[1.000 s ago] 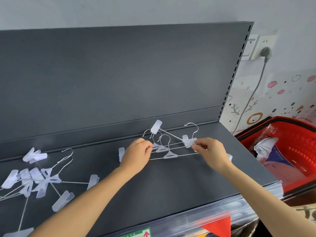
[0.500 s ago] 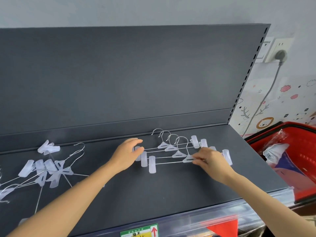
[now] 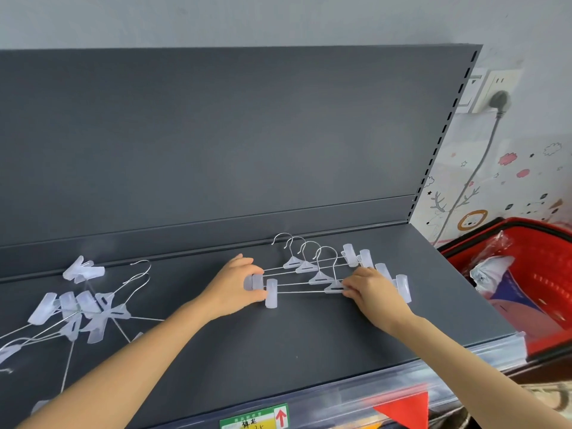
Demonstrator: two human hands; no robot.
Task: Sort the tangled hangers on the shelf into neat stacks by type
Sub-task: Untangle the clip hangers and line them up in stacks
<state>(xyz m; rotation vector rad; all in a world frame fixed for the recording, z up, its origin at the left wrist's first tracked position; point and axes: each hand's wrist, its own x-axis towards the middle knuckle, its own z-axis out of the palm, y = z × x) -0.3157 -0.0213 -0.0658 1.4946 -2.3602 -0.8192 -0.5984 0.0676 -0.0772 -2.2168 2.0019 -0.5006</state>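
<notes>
Several clear-plastic clip hangers with wire hooks lie side by side in an overlapping row on the dark grey shelf, hooks pointing to the back. My left hand grips the clips at the row's left end between thumb and fingers. At the right, my right hand pinches the front hanger near its triangular centre piece and covers part of the right-end clips. A tangled pile of the same kind of hangers lies at the shelf's left and runs out of view.
The shelf's back panel rises right behind the hooks. A clear price rail with a label lines the front edge. A red basket holding bagged items stands to the right, below a wall socket with a cable.
A hanger that stood tilted one second ago now lies flat in the row. My left hand has closed on the left-end clips and the hangers sit closer together.
</notes>
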